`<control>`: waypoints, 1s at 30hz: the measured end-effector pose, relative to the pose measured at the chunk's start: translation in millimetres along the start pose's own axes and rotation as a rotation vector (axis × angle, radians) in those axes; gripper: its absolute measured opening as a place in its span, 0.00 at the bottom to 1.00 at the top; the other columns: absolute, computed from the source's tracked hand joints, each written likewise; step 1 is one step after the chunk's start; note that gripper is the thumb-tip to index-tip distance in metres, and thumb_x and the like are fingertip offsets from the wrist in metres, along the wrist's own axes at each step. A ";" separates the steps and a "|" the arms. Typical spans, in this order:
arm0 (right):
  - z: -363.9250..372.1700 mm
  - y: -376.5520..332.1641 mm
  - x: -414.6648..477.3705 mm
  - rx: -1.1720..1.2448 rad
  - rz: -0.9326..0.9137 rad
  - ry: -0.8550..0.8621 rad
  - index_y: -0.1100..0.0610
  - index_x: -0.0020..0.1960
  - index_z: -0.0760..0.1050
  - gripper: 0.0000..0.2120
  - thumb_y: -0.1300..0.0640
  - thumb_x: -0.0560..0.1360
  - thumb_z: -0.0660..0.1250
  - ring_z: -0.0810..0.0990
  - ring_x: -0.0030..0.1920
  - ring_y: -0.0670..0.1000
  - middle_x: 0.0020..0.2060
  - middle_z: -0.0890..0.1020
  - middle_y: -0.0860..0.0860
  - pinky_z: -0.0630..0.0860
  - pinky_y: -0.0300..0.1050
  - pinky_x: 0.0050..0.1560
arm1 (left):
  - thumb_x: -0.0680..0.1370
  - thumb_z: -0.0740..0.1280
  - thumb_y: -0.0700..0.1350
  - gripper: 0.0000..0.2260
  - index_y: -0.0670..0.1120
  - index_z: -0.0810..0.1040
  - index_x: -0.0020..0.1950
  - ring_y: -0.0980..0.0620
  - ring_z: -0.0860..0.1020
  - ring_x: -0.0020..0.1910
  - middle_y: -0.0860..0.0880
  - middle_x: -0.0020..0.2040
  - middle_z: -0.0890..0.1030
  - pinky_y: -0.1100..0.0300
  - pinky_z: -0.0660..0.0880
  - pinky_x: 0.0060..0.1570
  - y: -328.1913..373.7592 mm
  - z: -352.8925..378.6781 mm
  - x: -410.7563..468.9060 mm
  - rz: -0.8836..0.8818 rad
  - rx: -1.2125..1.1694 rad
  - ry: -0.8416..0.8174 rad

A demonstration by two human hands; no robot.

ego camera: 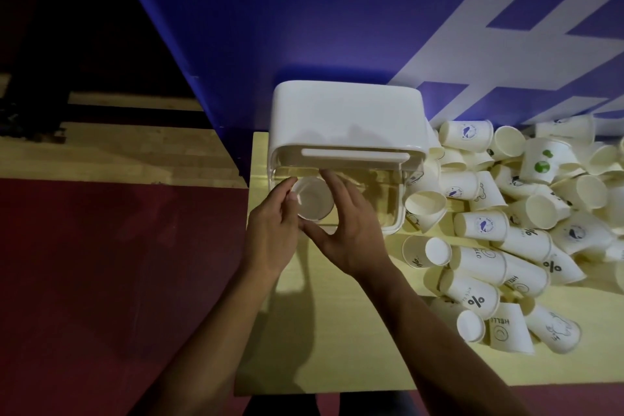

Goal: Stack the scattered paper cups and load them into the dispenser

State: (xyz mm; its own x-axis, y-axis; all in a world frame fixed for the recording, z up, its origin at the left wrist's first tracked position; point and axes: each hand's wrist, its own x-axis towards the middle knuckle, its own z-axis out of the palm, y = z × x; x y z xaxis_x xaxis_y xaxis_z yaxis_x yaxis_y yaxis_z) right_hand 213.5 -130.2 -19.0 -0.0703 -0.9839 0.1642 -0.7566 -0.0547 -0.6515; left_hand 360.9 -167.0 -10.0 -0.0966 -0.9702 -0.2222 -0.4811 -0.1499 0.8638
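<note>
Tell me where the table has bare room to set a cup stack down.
Bare: the near strip of table between the right forearm and the cup pile, and the patch between both forearms. Crowded: everything right of the dispenser. The left hand and right hand hold a cup at its front.

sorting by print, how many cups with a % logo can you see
3 % cups show, all in the pile right of the dispenser: one nearest the front, one mid-pile, one just below-right of it. More may be hidden.
</note>
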 end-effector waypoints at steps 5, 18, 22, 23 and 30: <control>2.0 5.5 -7.9 0.041 0.129 -0.005 0.56 0.75 0.67 0.36 0.38 0.76 0.73 0.76 0.68 0.52 0.69 0.77 0.50 0.77 0.58 0.62 | 0.85 0.60 0.44 0.16 0.51 0.77 0.73 0.60 0.79 0.58 0.52 0.65 0.82 0.82 0.65 0.49 -6.0 3.9 3.2 -0.019 0.052 -0.007; 6.6 11.6 -5.4 0.019 0.226 -0.108 0.53 0.77 0.68 0.34 0.37 0.78 0.69 0.76 0.67 0.50 0.67 0.79 0.48 0.76 0.51 0.63 | 0.86 0.60 0.45 0.18 0.53 0.73 0.76 0.54 0.79 0.63 0.50 0.66 0.81 0.83 0.66 0.47 -13.4 8.3 7.9 -0.058 0.104 -0.054; 5.5 11.0 -5.4 0.024 0.246 -0.126 0.51 0.78 0.67 0.34 0.35 0.78 0.68 0.75 0.68 0.49 0.68 0.79 0.47 0.77 0.53 0.63 | 0.86 0.60 0.45 0.18 0.52 0.72 0.77 0.52 0.79 0.65 0.48 0.68 0.81 0.84 0.66 0.48 -13.4 8.9 7.4 -0.053 0.115 -0.059; 4.0 10.5 -5.5 0.030 0.248 -0.129 0.50 0.78 0.66 0.35 0.35 0.77 0.67 0.75 0.68 0.49 0.69 0.78 0.47 0.77 0.52 0.64 | 0.86 0.60 0.46 0.18 0.52 0.72 0.77 0.52 0.78 0.66 0.47 0.69 0.80 0.84 0.65 0.48 -11.3 8.0 5.9 -0.048 0.116 -0.051; -40.6 16.8 -20.2 0.087 0.326 -0.012 0.50 0.74 0.72 0.27 0.40 0.79 0.69 0.79 0.65 0.47 0.64 0.82 0.46 0.78 0.48 0.62 | 0.84 0.63 0.47 0.14 0.47 0.79 0.68 0.62 0.76 0.52 0.49 0.63 0.82 0.81 0.67 0.49 31.5 7.1 -25.7 0.187 0.151 0.116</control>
State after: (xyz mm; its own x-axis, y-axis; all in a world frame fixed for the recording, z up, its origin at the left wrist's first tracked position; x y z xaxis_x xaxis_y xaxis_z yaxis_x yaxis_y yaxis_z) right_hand 175.8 -104.3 -3.2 -0.2914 -0.9540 -0.0714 -0.6374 0.2492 -0.7291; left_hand 342.1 -145.5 19.8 -0.1001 -0.9950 -0.0041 -0.5897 0.0560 0.8057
